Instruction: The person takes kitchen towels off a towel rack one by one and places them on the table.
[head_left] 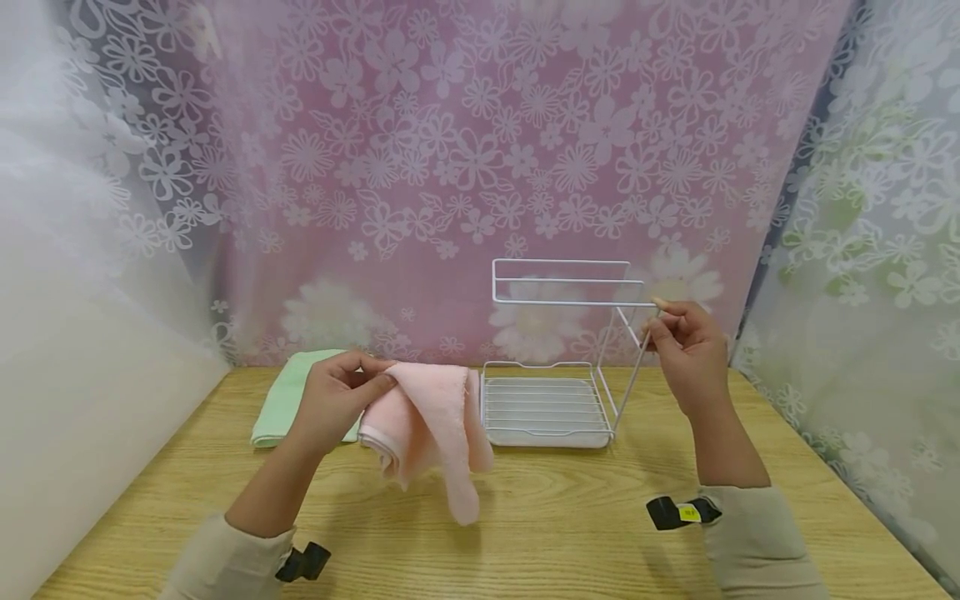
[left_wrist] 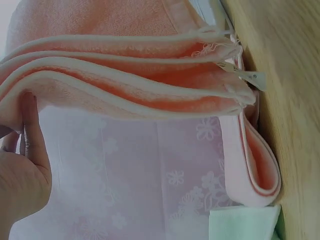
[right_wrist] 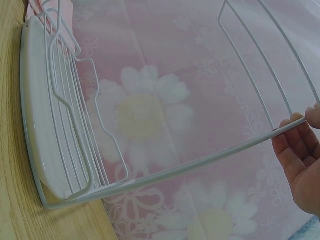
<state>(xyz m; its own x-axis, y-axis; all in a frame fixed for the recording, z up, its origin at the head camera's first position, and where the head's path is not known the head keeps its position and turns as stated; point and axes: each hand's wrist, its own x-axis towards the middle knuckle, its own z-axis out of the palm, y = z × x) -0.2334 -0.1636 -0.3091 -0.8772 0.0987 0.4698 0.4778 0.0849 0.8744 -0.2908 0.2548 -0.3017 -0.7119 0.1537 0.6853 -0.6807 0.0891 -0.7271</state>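
Note:
My left hand (head_left: 337,398) pinches a corner of a pink towel (head_left: 446,408), thumb against fingers. The towel hangs in front of the rack's left end, its folded layers showing in the left wrist view. Another fold of pink towel (left_wrist: 237,165) rests on the table, beside the green towel. With thumb and fingers, my right hand (head_left: 690,354) pinches the white wire rack (head_left: 570,303) at its upper front right corner. In the right wrist view the rack's slanting post (right_wrist: 200,163) runs from the base up to those fingers.
A folded green towel (head_left: 288,400) lies at the back left. Under the rack's wire shelf sits a white tray (head_left: 547,440). The wooden table (head_left: 570,525) is closed in by flowered curtains (head_left: 450,183) behind and on the right, with a pale sheet (head_left: 97,333) on the left.

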